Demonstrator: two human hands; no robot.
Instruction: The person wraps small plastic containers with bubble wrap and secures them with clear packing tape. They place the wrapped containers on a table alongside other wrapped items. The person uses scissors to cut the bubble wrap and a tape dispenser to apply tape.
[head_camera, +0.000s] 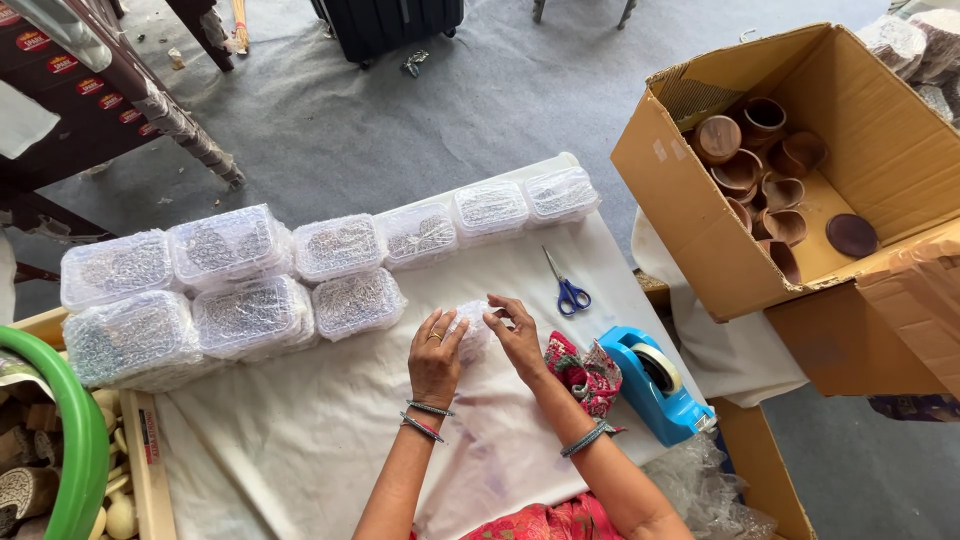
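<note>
Both hands meet on a small bubble-wrapped bundle lying on the white cloth, just left of the scissors. The left hand lies flat over the bundle's near-left side, fingers together and pressed onto the wrap. The right hand covers its right end, fingers curled onto the top; the bundle shows between the two sets of fingertips. Left of the scissors, beyond the bundle, stand rows of wrapped boxes. A blue tape dispenser sits near and to the right of the scissors, a red cloth beside it. Right of the scissors, an open carton holds clay cups.
</note>
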